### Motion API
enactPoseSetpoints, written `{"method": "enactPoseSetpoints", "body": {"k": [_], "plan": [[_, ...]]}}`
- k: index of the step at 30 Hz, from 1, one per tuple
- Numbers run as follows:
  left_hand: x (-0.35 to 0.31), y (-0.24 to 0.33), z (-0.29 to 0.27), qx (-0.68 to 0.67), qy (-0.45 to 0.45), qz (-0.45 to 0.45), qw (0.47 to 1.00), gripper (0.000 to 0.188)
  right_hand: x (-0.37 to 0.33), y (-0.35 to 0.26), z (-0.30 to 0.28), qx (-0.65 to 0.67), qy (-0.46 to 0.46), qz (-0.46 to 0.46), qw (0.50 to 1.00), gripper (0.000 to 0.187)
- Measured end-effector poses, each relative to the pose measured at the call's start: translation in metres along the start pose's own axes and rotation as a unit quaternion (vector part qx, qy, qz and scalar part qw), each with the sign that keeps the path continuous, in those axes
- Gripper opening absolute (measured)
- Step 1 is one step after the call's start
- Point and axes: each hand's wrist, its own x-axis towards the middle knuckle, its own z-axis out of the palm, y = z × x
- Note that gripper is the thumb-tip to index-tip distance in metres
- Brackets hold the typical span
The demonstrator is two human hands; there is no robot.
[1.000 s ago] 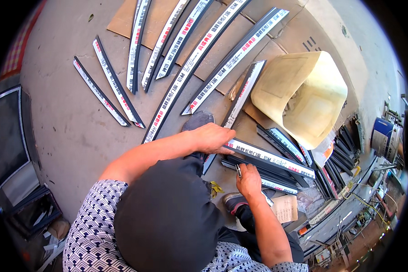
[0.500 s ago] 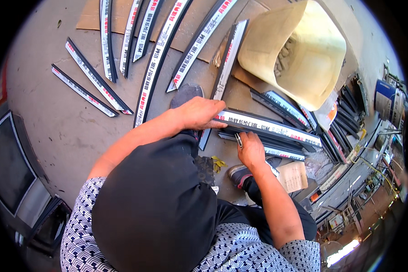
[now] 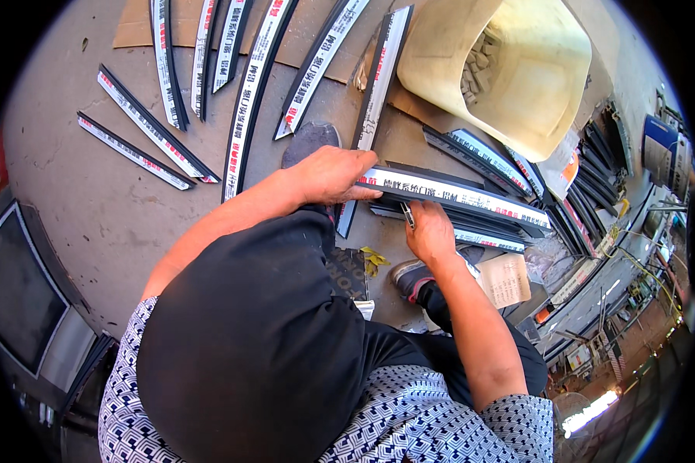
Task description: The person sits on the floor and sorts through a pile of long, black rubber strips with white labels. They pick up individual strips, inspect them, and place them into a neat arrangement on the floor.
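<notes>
From where I stand, with the hands as the clock's centre and twelve ahead of the person, a grey, stained concrete floor (image 3: 62, 85) spreads all around. The person's left hand (image 3: 336, 176) grips the near end of a straight dark strip faced with white printed film (image 3: 455, 194), which runs out toward three o'clock. The right hand (image 3: 431, 231) is closed around a slim silvery tool (image 3: 408, 217) just beside the strip's lower edge; I cannot tell whether its tip touches.

Similar white-faced dark strips (image 3: 243, 116) fan across the floor from ten to eleven o'clock, some over flat brown cardboard (image 3: 133, 31). At one o'clock sits a wide-mouthed cream plastic container (image 3: 552, 69) with grey blocks (image 3: 480, 65) inside. Dark lengths (image 3: 594, 166) heap up toward three, short of a blue-and-white rounded object (image 3: 664, 150). A tan written sheet (image 3: 504, 279) lies at four, yellow leaves (image 3: 374, 261) at six. Between eight and nine is a dark framed panel (image 3: 23, 285); between four and five, a bright white glare (image 3: 591, 417).
</notes>
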Motion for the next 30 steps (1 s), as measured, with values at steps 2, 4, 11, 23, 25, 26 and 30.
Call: {"method": "enactPoseSetpoints", "body": {"k": [2,4,11,23,25,26,30], "plan": [[0.001,0.001,-0.001,-0.004,0.002,0.000,1.000,0.052,0.002,0.002,-0.002,0.002,0.002,0.003,1.000,0.030],[-0.001,0.002,-0.003,-0.012,0.014,0.007,1.000,0.052,0.005,0.002,-0.005,0.007,-0.002,0.005,1.000,0.030],[-0.008,-0.003,0.002,-0.006,0.126,0.084,0.988,0.050,0.006,0.001,-0.016,-0.012,-0.031,0.016,0.999,0.032],[-0.023,0.006,-0.023,0.022,0.303,0.138,0.943,0.057,0.007,0.003,-0.023,-0.047,-0.003,-0.003,0.999,0.026],[-0.024,0.009,-0.028,0.015,0.339,0.145,0.930,0.058,0.007,0.004,-0.023,-0.050,0.001,-0.009,0.999,0.024],[-0.024,0.009,-0.030,0.012,0.356,0.149,0.923,0.058,0.006,0.003,-0.024,-0.048,0.000,-0.012,0.999,0.021],[-0.032,0.008,-0.036,0.008,0.385,0.096,0.918,0.057,0.005,0.001,-0.025,-0.062,-0.002,-0.013,0.998,0.025]]}}
